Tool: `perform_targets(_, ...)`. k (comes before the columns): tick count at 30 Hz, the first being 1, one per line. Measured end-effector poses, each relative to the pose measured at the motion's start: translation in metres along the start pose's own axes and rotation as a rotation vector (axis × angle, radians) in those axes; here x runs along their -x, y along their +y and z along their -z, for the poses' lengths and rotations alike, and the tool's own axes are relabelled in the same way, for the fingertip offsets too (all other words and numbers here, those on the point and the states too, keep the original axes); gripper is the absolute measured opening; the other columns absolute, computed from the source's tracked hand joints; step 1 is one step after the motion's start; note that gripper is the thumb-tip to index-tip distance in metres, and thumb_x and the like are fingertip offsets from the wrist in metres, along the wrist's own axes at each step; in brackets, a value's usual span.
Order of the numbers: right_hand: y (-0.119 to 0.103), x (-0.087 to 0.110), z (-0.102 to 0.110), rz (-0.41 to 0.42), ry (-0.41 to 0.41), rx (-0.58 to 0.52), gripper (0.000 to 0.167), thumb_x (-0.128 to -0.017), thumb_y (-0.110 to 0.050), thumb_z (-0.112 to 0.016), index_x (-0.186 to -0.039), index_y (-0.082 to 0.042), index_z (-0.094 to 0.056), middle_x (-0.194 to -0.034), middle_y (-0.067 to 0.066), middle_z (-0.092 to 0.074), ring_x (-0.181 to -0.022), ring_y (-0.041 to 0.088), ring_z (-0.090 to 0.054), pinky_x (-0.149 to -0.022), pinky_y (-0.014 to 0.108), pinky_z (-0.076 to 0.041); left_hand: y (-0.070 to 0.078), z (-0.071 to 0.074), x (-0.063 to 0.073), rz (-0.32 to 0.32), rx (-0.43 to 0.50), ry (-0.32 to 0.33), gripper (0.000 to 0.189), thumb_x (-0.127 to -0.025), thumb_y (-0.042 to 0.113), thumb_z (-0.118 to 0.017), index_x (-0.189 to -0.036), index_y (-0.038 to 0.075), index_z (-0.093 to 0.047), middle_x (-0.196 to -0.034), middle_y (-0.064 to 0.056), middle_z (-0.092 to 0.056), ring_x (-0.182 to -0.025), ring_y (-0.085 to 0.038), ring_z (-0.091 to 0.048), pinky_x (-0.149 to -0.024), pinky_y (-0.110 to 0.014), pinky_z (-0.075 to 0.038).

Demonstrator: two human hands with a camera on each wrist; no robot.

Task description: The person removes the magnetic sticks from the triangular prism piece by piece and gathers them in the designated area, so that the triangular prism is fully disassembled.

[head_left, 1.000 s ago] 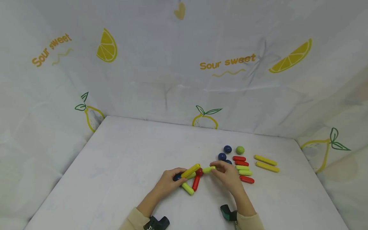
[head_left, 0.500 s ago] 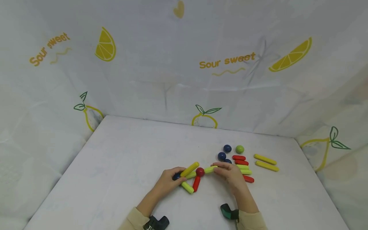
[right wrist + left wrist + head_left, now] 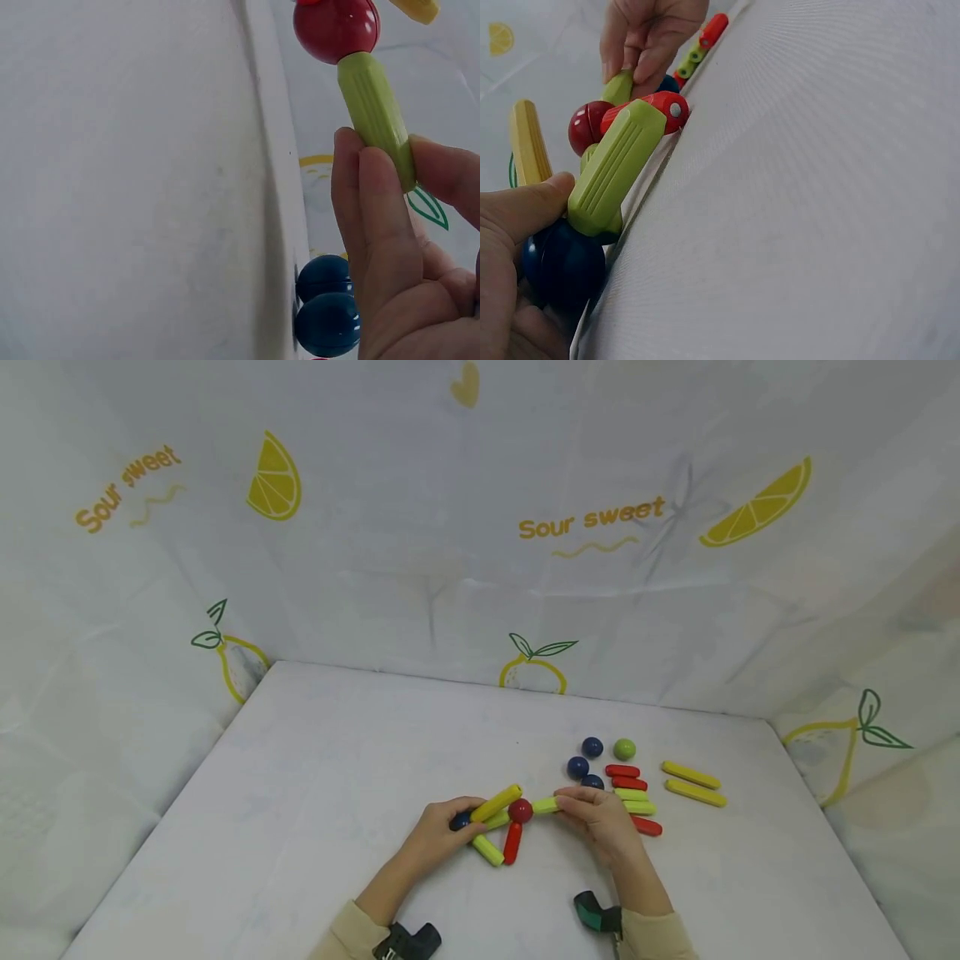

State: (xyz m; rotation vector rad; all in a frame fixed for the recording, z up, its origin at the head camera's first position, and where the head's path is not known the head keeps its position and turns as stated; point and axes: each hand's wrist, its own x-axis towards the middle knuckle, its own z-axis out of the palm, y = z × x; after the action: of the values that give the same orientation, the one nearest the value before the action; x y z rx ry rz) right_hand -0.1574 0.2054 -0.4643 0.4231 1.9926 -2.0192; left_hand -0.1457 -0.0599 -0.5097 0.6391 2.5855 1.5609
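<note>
My left hand (image 3: 442,831) grips a dark blue ball (image 3: 564,262) at the left end of a joined ball-and-rod piece. From that ball extend a yellow rod (image 3: 497,802), a green rod (image 3: 619,169) toward the front, and another green rod leading to a red ball (image 3: 521,811). A red rod (image 3: 512,844) slants from the red ball toward me, its free end beside the front green rod's end. On the red ball's right side sits a light green rod (image 3: 377,112); my right hand (image 3: 600,818) pinches its outer end between thumb and fingers.
Behind my right hand lie several blue balls (image 3: 592,747) and a green ball (image 3: 624,749). Short red rods (image 3: 622,771) and green rods (image 3: 639,807) are lined up at its right. Two yellow rods (image 3: 696,793) lie farther right on the white table (image 3: 337,752).
My right hand has closed in on the light green rod's outer end and now pinches it. The red ball has turned and shifted slightly; my left hand stays nearly still.
</note>
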Motion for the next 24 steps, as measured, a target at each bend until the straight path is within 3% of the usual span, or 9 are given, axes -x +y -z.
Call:
perform_targets(5, -0.001, 0.004, -0.004, 0.040, 0.052, 0.178, 0.031, -0.085, -0.016, -0.070, -0.107, 0.005, -0.066, -0.099, 0.007, -0.067, -0.086, 0.017, -0.065, -0.078, 0.024, -0.057, 0.000, 0.000, 0.000, -0.010, 0.001, 0.002, 0.034, -0.088, 0.025, -0.067, -0.119, 0.011, -0.065, -0.113, -0.003, -0.069, -0.105, -0.015, -0.063, -0.095, -0.035, -0.052)
perform_targets(11, -0.002, 0.007, -0.010, 0.142, 0.142, 0.492, 0.021, -0.084, -0.018, -0.071, -0.102, -0.006, -0.071, -0.099, 0.008, -0.071, -0.087, 0.016, -0.064, -0.080, 0.029, -0.057, 0.000, 0.000, 0.000, -0.025, 0.005, 0.000, 0.033, -0.088, 0.024, -0.067, -0.118, 0.010, -0.065, -0.113, -0.005, -0.069, -0.106, -0.018, -0.064, -0.094, -0.036, -0.052)
perform_targets(14, -0.004, 0.008, -0.014, 0.175, 0.166, 0.562, 0.021, -0.083, -0.020, -0.072, -0.101, -0.009, -0.071, -0.102, 0.008, -0.070, -0.091, 0.017, -0.064, -0.083, 0.034, -0.057, 0.000, 0.001, 0.000, -0.021, 0.000, -0.007, 0.033, -0.088, 0.025, -0.067, -0.118, 0.011, -0.064, -0.114, -0.005, -0.069, -0.107, -0.019, -0.064, -0.094, -0.036, -0.052)
perform_targets(24, 0.001, 0.003, -0.006, 0.087, 0.094, 0.341, 0.024, -0.087, -0.017, -0.068, -0.105, -0.003, -0.069, -0.098, 0.007, -0.071, -0.087, 0.015, -0.064, -0.080, 0.024, -0.057, -0.002, 0.001, -0.001, -0.029, 0.004, -0.006, 0.033, -0.089, 0.025, -0.066, -0.119, 0.012, -0.063, -0.115, -0.004, -0.068, -0.105, -0.017, -0.063, -0.094, -0.035, -0.052)
